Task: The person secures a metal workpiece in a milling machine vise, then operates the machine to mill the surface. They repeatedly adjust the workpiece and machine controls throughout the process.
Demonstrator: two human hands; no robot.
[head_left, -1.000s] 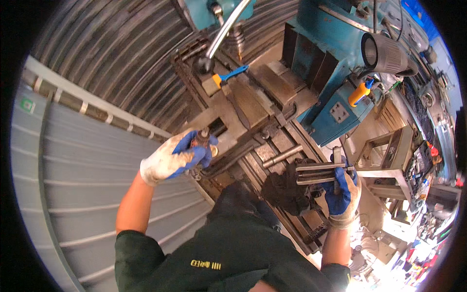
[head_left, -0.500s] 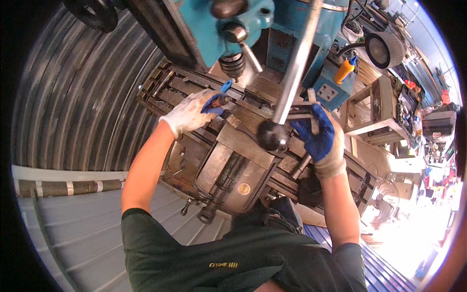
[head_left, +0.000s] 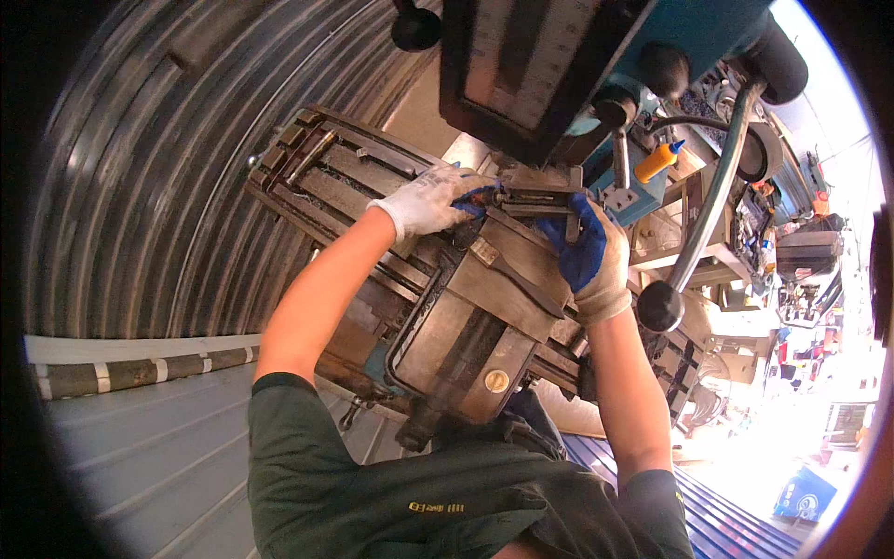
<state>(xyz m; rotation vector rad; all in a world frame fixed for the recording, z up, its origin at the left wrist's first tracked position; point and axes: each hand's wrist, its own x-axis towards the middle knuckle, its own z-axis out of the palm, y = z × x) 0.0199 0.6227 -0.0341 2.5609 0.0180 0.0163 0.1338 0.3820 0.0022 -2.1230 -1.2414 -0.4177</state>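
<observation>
My left hand point(head_left: 436, 199), in a white glove with blue palm, is closed at the far side of the machine table point(head_left: 349, 191). What its fingers grip is mostly hidden; a dark, partly reddish piece shows between them. My right hand point(head_left: 593, 256), gloved alike, wraps round the crosspiece of a metal frame with parallel bars point(head_left: 535, 197). The frame's other end reaches my left fingertips. Below my hands, a long dark flat tool with a pale block at one end point(head_left: 526, 287) lies on the metal surface.
The teal machine head point(head_left: 577, 130) hangs over the far side. Its lever ends in a black ball knob point(head_left: 660, 306) beside my right forearm. A yellow bottle with a blue cap point(head_left: 657, 162) and a lamp point(head_left: 759, 152) stand at right. A corrugated wall point(head_left: 177, 186) is at left.
In the picture, the machine head and ball-knob lever have shifted right. My left hand has moved right, closer to my right hand and the metal frame. My right hand still grips the frame.
</observation>
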